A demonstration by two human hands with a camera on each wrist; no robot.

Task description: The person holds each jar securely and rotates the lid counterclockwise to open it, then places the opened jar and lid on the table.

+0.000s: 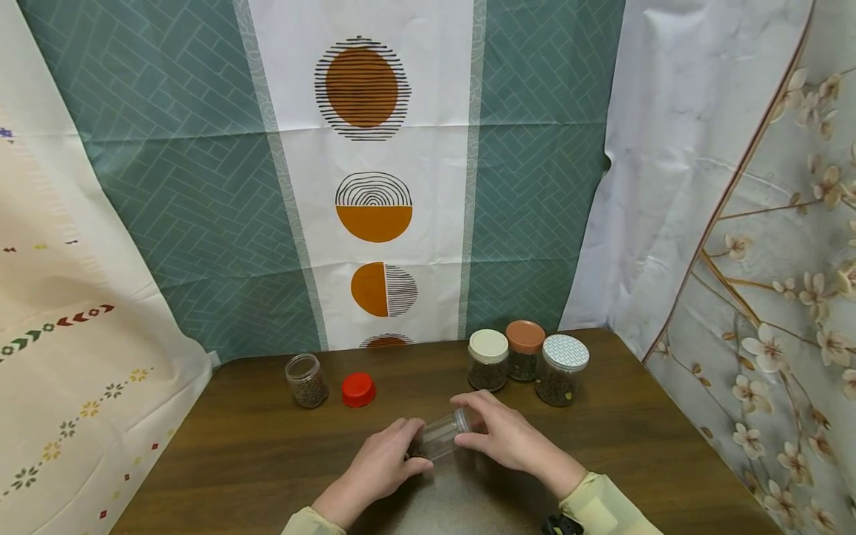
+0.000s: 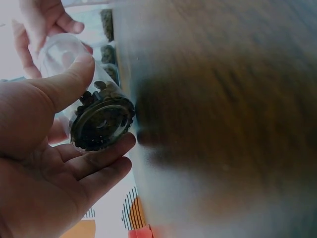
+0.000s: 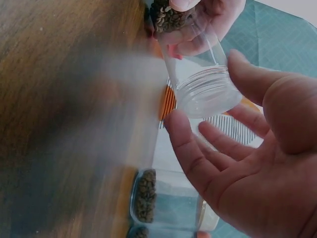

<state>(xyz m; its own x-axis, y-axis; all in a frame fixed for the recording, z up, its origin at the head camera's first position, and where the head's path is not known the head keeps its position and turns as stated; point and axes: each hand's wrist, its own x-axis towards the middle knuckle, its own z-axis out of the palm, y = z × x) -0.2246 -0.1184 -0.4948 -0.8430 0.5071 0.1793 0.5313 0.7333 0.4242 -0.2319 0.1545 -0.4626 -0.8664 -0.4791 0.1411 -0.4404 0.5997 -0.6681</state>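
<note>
A clear jar [image 1: 441, 435] lies tilted between my hands, its threaded mouth [image 3: 208, 89] bare and pointing to the right. Small dark brown pieces [image 2: 101, 119], like beans or pellets, have gathered at its base. My left hand [image 1: 383, 461] grips the lower end, thumb on one side and fingers curled on the other. Around the mouth, my right hand [image 1: 508, 437] holds its thumb and fingers spread and loosely bent; firm contact with the rim cannot be made out. Beyond the left hand, a red lid [image 1: 358, 390] rests on the table.
A lidless jar [image 1: 307, 380] partly filled with brown pieces stands at the back left. Three filled jars stand at the back right, with a cream lid [image 1: 488, 346], an orange-brown lid [image 1: 524, 336] and a patterned lid [image 1: 565, 352]. Cloth hangings [image 1: 428, 148] border the wooden table [image 1: 221, 446].
</note>
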